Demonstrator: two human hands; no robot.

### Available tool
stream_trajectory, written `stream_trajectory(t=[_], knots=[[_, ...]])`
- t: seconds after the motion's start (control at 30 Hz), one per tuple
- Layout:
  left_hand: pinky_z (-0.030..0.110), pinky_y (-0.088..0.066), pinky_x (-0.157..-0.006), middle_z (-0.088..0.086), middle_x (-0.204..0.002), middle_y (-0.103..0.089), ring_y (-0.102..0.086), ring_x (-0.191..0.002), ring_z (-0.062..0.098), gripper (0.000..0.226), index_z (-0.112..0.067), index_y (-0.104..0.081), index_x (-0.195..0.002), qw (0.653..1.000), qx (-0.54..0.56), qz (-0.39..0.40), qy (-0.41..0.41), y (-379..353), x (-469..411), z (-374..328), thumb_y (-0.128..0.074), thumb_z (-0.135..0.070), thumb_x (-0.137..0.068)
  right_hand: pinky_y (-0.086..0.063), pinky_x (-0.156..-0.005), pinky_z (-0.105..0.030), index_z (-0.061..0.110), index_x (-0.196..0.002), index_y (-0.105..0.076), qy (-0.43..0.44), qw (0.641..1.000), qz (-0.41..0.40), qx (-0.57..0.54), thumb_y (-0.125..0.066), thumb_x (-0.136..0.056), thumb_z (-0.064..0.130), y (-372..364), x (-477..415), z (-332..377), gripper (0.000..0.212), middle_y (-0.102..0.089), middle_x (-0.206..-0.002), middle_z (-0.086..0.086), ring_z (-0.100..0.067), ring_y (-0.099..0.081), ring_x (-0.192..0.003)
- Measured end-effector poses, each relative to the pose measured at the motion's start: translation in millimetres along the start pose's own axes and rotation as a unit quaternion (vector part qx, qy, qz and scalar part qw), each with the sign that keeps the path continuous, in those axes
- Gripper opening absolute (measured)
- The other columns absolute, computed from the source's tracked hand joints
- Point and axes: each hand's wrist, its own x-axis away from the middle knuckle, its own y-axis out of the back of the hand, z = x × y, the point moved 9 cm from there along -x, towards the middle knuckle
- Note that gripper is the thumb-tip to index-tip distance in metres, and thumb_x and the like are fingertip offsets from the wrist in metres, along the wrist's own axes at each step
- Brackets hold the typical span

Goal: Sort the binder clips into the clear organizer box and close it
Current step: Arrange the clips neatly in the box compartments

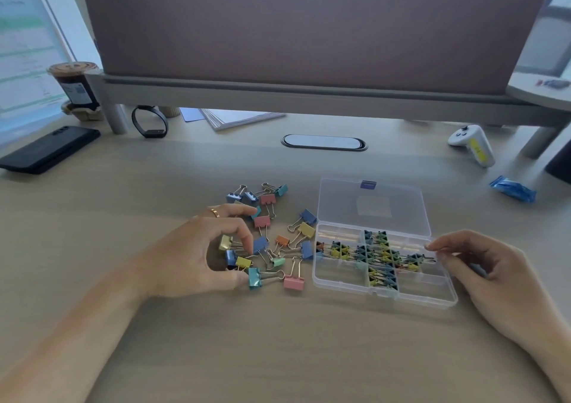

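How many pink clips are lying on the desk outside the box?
3. One pink clip is farthest back, another sits just nearer, by the left hand's fingertips, and the third lies nearest, at the front. The left hand may hide more.

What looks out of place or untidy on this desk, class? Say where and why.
The loose binder clips lie in a jumbled heap left of the organizer box, with wire handles crossing and colours mixed. The box's lid lies open. A crumpled blue wrapper lies apart at the far right.
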Motion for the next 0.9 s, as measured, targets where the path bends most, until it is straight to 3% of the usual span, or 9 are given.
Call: stream_trajectory(t=[0.33, 0.43, 0.6, 0.73, 0.9], knots=[[0.037, -0.04, -0.112, -0.034, -0.141, -0.048, -0.042, -0.138, -0.007, 0.017, -0.036, -0.071, -0.081, 0.999, 0.002, -0.05, -0.015, 0.5, -2.2, -4.8, -0.085, -0.026, -0.08, -0.054, -0.083, -0.032, 0.035, -0.09, -0.077, 0.001, 1.0, -0.007, -0.018, -0.071, -0.09, -0.003, -0.9, -1.1, -5.1, 0.038, -0.076, -0.087, 0.005, -0.025, -0.072, -0.086], [0.031, -0.043, -0.105, -0.03, -0.131, -0.054, -0.051, -0.129, -0.004, 0.017, -0.037, -0.072, -0.08, 0.996, -0.003, -0.081, -0.021, 4.3, -0.8, -6.4, -0.087, -0.028, -0.077, -0.054, -0.084, -0.035, 0.036, -0.09, -0.077, 0.0, 1.0, -0.003, -0.019, -0.071, -0.091, -0.001, -1.4, -1.2, -6.6, 0.038, -0.076, -0.087, 0.005, -0.027, -0.072, -0.086], [0.007, -0.038, -0.083, -0.023, -0.113, -0.055, -0.057, -0.107, -0.002, 0.025, -0.039, -0.065, -0.082, 0.989, -0.051, -0.138, -0.029, 10.6, 0.8, -8.7, -0.089, -0.04, -0.072, -0.054, -0.083, -0.034, 0.036, -0.089, -0.077, 0.003, 1.0, -0.003, -0.021, -0.07, -0.091, -0.001, -1.2, -0.7, -5.7, 0.037, -0.076, -0.087, 0.004, -0.025, -0.072, -0.085], [0.016, -0.043, -0.078, -0.017, -0.101, -0.055, -0.058, -0.1, 0.008, 0.035, -0.037, -0.049, -0.079, 0.985, -0.084, -0.144, -0.046, 5.6, -2.8, -10.3, -0.083, -0.049, -0.077, -0.054, -0.084, -0.034, 0.036, -0.089, -0.077, 0.006, 1.0, -0.004, -0.019, -0.07, -0.091, 0.0, -0.8, 0.0, -4.4, 0.036, -0.077, -0.087, 0.004, -0.022, -0.073, -0.086], [0.013, -0.039, -0.066, -0.013, -0.095, -0.053, -0.052, -0.081, 0.008, 0.042, -0.033, -0.04, -0.071, 0.982, -0.1, -0.143, -0.075, -0.7, -5.1, -21.7, -0.079, -0.048, -0.08, -0.056, -0.084, -0.032, 0.037, -0.087, -0.076, 0.012, 1.0, -0.008, -0.009, -0.069, -0.09, 0.001, -0.3, 0.2, -1.0, 0.037, -0.077, -0.087, 0.005, -0.018, -0.073, -0.085]])
